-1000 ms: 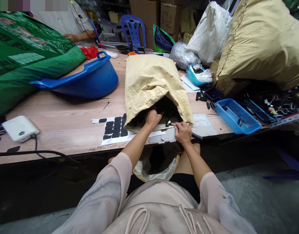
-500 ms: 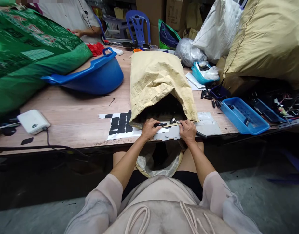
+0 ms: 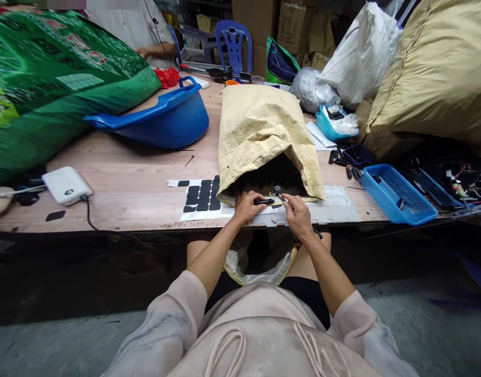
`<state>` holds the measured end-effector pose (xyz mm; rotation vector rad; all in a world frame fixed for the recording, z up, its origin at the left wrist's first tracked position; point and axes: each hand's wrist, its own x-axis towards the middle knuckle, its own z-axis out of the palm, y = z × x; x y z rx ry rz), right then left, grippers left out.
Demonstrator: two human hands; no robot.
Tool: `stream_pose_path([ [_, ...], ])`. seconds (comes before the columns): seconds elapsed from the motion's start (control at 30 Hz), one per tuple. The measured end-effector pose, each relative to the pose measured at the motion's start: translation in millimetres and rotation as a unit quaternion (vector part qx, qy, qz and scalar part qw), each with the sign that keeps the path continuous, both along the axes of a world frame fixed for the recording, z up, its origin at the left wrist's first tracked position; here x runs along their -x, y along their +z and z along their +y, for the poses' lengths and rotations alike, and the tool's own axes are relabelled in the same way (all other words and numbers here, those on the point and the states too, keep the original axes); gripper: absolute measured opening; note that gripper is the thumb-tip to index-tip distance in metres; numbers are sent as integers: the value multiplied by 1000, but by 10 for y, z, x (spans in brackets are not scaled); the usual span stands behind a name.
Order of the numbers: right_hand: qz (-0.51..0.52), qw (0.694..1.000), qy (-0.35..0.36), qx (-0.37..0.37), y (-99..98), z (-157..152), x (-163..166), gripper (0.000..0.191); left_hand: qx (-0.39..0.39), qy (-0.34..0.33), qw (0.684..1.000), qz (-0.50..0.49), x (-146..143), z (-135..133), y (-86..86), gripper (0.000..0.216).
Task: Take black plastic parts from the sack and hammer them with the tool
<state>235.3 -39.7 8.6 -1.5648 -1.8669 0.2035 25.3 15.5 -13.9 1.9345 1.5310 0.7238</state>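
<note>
My left hand [image 3: 246, 206] is closed on a small black rod-shaped part [image 3: 264, 201] at the mouth of a tan paper sack [image 3: 259, 125] lying open on the wooden table [image 3: 138, 183]. My right hand [image 3: 297, 215] grips a thin tool with a small metal head [image 3: 277, 191]. The tool's head hovers just above the right end of the black part. A white sheet with several black pads [image 3: 203, 196] lies left of my left hand. A flat clear plastic sheet [image 3: 334, 209] lies under and right of my right hand.
A blue basin [image 3: 161, 118] and a big green sack [image 3: 47, 89] fill the left. A white box with a cable [image 3: 66, 185] sits near the front edge. Blue trays [image 3: 397, 193] and large sacks [image 3: 436, 73] crowd the right. Another person's arm [image 3: 154, 51] rests at the far end. An open bag [image 3: 259, 264] sits on my lap.
My left hand came out of the sack holding the black part and brought it to the table edge. My right hand lifted the tool's head to meet it.
</note>
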Motion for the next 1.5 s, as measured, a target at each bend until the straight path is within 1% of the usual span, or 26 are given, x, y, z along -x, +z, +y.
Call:
stream_pose_path([
  [0.1, -24, 1000, 14, 14, 37, -32, 119, 37, 9, 1, 1000, -4, -11, -5, 27, 19],
  [0.2, -47, 999, 15, 3, 46, -70, 179, 41, 3, 6, 1000, -11, -18, -14, 34, 19],
  [0.3, -104, 994, 19, -4, 27, -103, 192, 45, -2, 10, 1000, -10, -21, -21, 30, 17],
  [0.4, -150, 988, 29, 16, 17, -105, 165, 46, 0, 8, 1000, -10, -24, -23, 29, 17],
  [0.57, -113, 993, -15, -7, 30, -88, 80, 44, 3, 12, 1000, -12, -31, -19, 28, 18],
  [0.77, -95, 995, -12, 20, -34, -118, 4, 40, -1, 18, 1000, -6, -42, -22, 23, 17],
  [0.9, -77, 996, -49, -9, -24, -7, -128, 38, -1, 17, 1000, -5, -39, -17, 17, 18],
  [1.03, -127, 990, -60, -9, -70, 195, -349, 33, -2, 9, 1000, -3, -26, -4, 6, 16],
  [1.17, -178, 982, -62, -7, -211, 303, -496, 29, 1, -2, 1000, -2, -10, -9, 11, 17],
  [1.33, -168, 983, -71, -22, -334, 279, -486, 28, 2, -7, 1000, -2, 15, -32, -2, 18],
  [1.5, -160, 984, -79, -22, -332, 262, -438, 28, -12, -17, 1000, 2, 37, 5, -46, 19],
])
